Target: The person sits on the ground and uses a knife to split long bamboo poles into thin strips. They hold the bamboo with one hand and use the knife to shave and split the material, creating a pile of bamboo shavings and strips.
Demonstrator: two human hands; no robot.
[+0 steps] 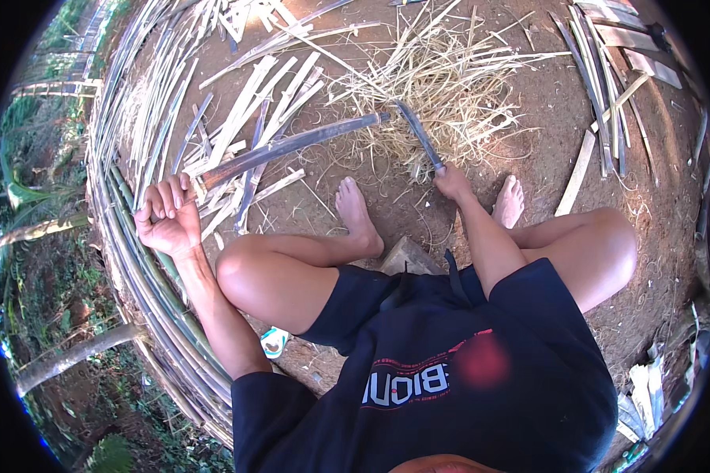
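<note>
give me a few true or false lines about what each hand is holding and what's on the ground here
1. The left hand grips one end of a long bamboo strip. True.
2. The right hand holds a dark-bladed knife. True.
3. The knife blade points back toward the person's knees. False: it points away from the person, toward the pile of dry shavings, and its tip meets the far end of the strip.
4. The person wears shoes. False: both feet are bare on the dirt.
5. Long bamboo strips lie bundled in a curve on the person's left. True.
6. The strip lies flat on the ground, untouched. False: the left hand's fingers are closed round its near end.
</note>
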